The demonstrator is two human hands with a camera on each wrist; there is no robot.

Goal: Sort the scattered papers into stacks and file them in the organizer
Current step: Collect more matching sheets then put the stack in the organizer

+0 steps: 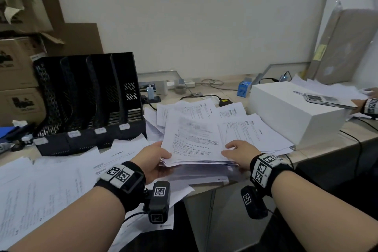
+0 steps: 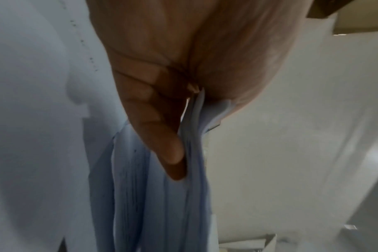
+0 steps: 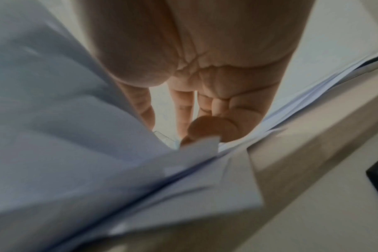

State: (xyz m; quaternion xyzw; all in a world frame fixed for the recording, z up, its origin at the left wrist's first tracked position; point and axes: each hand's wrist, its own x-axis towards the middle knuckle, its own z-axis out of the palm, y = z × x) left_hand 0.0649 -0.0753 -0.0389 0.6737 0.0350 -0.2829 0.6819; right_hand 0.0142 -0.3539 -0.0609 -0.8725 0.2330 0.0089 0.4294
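Both my wrists sit low in the head view, and between them I hold a stack of papers (image 1: 194, 145) just above the desk (image 1: 319, 149) edge. My left hand (image 1: 152, 159) pinches its left side, thumb on top, fingers (image 2: 162, 146) curled beneath. My right hand (image 1: 239, 152) grips the right corner. Loose sheets (image 1: 61, 180) litter the desk all round. Ahead to the left stands the black organizer (image 1: 90, 100), its slots unfilled, with papers lying against its base. A white box (image 1: 290, 112) sits at right, a phone (image 1: 329, 101) on top.
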